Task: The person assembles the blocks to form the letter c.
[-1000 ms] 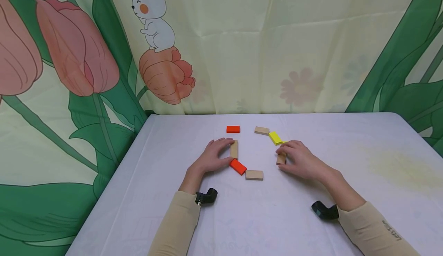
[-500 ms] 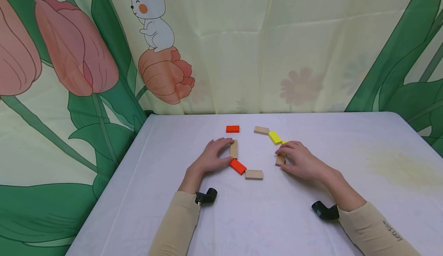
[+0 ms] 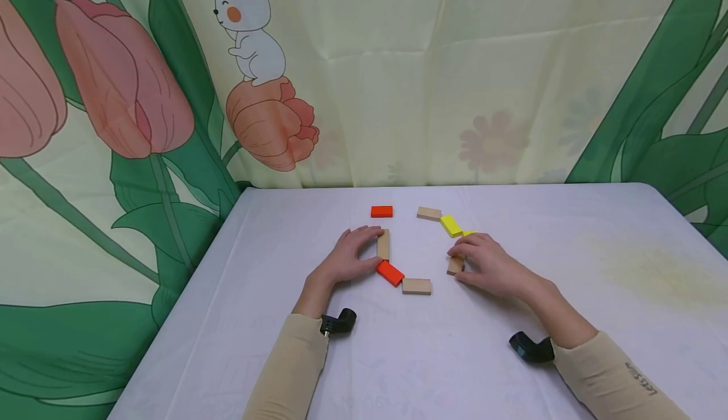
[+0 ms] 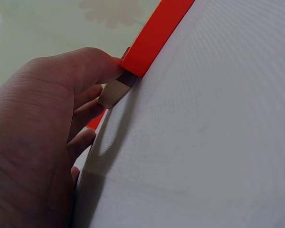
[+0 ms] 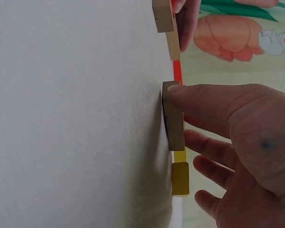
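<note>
In the head view, my left hand (image 3: pixel 354 257) spans a plain wooden block (image 3: pixel 383 244), fingertips at its far end and thumb at its near end. The thumb tip is also right at the corner of a red block (image 4: pixel 156 38), as the left wrist view shows. My right hand (image 3: pixel 493 265) pinches another wooden block (image 5: pixel 174 118) by its ends, thumb on the near end. This block stands slightly slanted in the head view, partly covered by the fingers. Just beyond those fingers, a yellow block (image 5: pixel 180 178) peeks out.
A wooden block (image 3: pixel 416 287) lies at the front beside the near red block. Farther back are a red block (image 3: pixel 382 211), a wooden block (image 3: pixel 429 213) and a yellow block (image 3: pixel 451 226). Together the blocks outline a loose ring on the white-covered table (image 3: pixel 364 357). A printed curtain (image 3: pixel 398 91) hangs behind.
My right hand has shifted a little left and toward me, bringing its wooden block along and slanting it, away from the yellow blocks. My left hand stays in place.
</note>
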`<state>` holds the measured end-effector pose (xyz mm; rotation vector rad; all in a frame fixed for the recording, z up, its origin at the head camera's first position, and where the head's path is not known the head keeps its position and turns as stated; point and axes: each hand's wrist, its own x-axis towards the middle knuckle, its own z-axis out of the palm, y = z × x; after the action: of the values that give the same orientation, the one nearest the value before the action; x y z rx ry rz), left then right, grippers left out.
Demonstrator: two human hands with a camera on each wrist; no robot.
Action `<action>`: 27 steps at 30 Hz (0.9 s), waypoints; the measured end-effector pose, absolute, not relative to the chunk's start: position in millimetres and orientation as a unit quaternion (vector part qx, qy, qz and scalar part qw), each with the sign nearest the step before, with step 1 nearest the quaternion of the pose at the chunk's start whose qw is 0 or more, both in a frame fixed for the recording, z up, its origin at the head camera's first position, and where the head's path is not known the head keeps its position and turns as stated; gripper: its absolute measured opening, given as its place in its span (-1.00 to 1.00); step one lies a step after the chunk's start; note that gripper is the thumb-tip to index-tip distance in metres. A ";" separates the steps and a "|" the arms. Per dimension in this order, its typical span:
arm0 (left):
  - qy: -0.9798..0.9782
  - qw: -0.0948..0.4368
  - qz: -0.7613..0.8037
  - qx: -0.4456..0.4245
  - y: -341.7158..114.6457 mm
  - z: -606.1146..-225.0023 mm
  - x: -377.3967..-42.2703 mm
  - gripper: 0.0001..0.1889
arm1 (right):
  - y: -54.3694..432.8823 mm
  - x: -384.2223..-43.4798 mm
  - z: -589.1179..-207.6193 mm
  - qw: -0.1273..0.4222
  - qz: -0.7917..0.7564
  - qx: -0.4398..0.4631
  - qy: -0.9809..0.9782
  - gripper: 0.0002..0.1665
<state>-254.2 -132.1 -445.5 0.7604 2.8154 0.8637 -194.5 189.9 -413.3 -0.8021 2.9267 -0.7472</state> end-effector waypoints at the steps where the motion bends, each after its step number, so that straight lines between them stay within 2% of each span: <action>1: 0.924 0.049 0.285 0.251 -132.1 -445.7 -254.1 -0.36 | 189.6 -194.4 -413.5 0.008 -0.240 -0.258 0.936 -0.61; 12: 0.923 0.049 0.287 0.253 -132.3 -445.0 -253.8 -0.36 | 187.4 -193.9 -412.4 0.030 -0.242 -0.256 0.935 -0.59; 20: 0.923 0.048 0.288 0.252 -132.1 -445.1 -253.8 -0.36 | 192.4 -194.1 -411.4 0.022 -0.256 -0.268 0.929 -0.52; 27: 0.920 0.044 0.290 0.261 -132.9 -444.5 -252.9 -0.36 | 192.2 -195.0 -410.2 0.052 -0.246 -0.252 0.934 -0.45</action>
<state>-252.9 -132.9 -444.5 0.7984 2.8103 0.8875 -195.0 192.2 -410.2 -0.7670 2.8417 -0.7480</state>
